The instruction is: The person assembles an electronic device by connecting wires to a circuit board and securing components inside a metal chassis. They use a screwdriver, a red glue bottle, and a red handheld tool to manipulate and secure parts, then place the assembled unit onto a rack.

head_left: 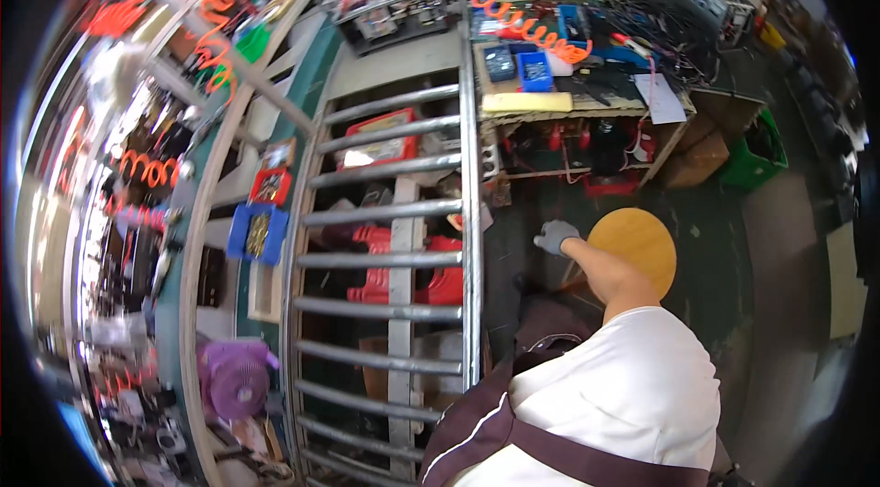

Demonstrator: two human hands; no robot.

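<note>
The gloved right hand [555,237] was extended right of frame centre, fingers partly curled, any hold indeterminable, the yellow stool [640,241] lying just rightward.

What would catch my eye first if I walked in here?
Probably the bright orange coiled hose at the top, along with the ladder-like row of metal bars running down the middle. The purple fan stands out at lower left. Right of centre, a grey-gloved hand shows just left of a round yellow stool.
</note>
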